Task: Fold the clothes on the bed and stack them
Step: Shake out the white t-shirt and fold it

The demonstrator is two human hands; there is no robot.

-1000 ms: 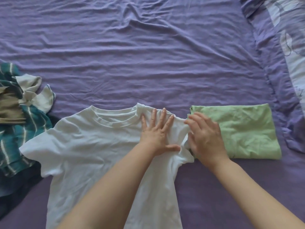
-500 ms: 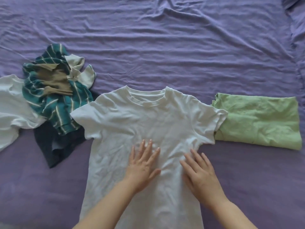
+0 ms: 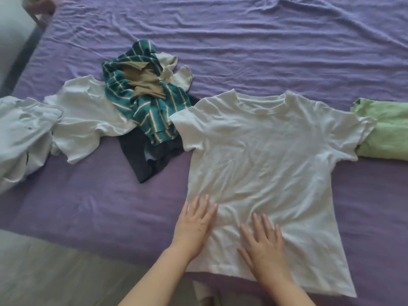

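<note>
A white T-shirt (image 3: pixel 271 155) lies spread flat, face up, on the purple bed sheet (image 3: pixel 220 40), neck away from me. My left hand (image 3: pixel 195 224) rests flat with straight fingers on its lower left edge. My right hand (image 3: pixel 263 241) presses flat on the lower middle of the shirt, near the hem. A folded green garment (image 3: pixel 384 133) lies to the right, its left end under the shirt's sleeve.
Left of the shirt is a heap: a teal striped garment (image 3: pixel 141 107) with a tan piece (image 3: pixel 143 82) on top, a dark navy piece (image 3: pixel 150 160), another white T-shirt (image 3: pixel 88 120) and a pale garment (image 3: pixel 22 138). The floor (image 3: pixel 55 272) shows past the bed's near edge.
Both hands have slid down the white shirt from the collar area to the hem, staying flat. The view has swung left, showing more of the heap and less of the green garment.
</note>
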